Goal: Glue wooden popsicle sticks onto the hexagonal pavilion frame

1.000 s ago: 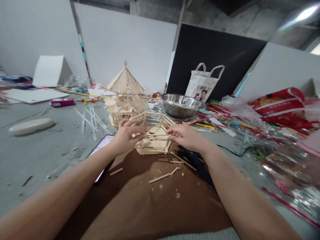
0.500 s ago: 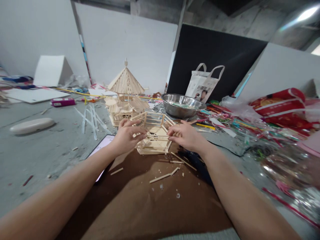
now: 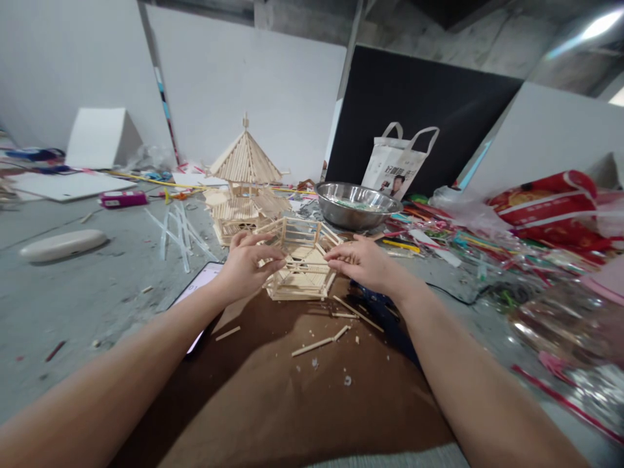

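Observation:
In the head view a pale wooden-stick frame (image 3: 297, 296), many-sided and with open railings, stands on the brown cloth. A thin wooden stick (image 3: 308, 264) runs crosswise along its near upper side. My left hand (image 3: 249, 263) is closed, thumb and forefinger pinching the stick's left end. At the right end, my right hand (image 3: 359, 263) pinches the same stick between its fingertips. Whether the stick touches the frame's posts I cannot tell. Just behind stands a stick-built pavilion (image 3: 246, 162) with a pointed roof.
A phone (image 3: 202, 279) lies beside my left forearm, and several loose sticks (image 3: 312, 348) lie on the brown cloth (image 3: 292, 403). Clear glue sticks (image 3: 180, 237) are on the floor at left. Behind are a metal bowl (image 3: 358, 207) and a white bag (image 3: 397, 166); clutter spreads right.
My right hand and forearm have shifted very slightly, showing more of the dark blue thing beneath. The stick and frame look nearly unchanged.

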Demonstrator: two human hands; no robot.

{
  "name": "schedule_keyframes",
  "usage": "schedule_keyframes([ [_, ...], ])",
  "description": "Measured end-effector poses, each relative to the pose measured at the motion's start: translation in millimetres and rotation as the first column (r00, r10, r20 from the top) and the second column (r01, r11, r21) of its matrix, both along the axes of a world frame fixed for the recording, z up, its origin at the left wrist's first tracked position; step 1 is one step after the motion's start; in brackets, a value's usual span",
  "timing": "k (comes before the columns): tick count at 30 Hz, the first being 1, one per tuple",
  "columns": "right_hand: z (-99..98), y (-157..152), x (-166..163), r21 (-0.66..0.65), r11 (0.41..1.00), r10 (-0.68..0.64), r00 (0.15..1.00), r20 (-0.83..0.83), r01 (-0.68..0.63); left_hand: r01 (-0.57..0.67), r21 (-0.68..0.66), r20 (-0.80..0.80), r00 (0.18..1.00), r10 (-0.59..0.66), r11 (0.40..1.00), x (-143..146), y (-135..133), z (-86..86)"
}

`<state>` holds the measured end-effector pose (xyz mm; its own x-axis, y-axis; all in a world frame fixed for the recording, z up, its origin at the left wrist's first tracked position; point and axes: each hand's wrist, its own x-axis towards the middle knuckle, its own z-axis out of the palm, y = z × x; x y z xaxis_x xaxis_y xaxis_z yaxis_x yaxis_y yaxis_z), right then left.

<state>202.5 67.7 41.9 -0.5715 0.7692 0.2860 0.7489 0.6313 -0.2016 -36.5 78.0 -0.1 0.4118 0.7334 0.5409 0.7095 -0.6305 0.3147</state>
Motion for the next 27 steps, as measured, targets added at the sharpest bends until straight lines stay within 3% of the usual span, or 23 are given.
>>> schedule_keyframes([
  [17,4.8,-4.6,-5.6,0.090,0.996,0.015,0.999,0.039,-0.019,0.006,-0.011,0.009,1.000,-0.006,1.000,1.0,-0.9,-0.6],
  [27,3.3,-2.5,-2.6,0.037,0.998,0.045,0.997,0.055,-0.047,0.018,0.019,0.014,1.000,-0.018,1.000,1.1,-0.7,-1.1],
])
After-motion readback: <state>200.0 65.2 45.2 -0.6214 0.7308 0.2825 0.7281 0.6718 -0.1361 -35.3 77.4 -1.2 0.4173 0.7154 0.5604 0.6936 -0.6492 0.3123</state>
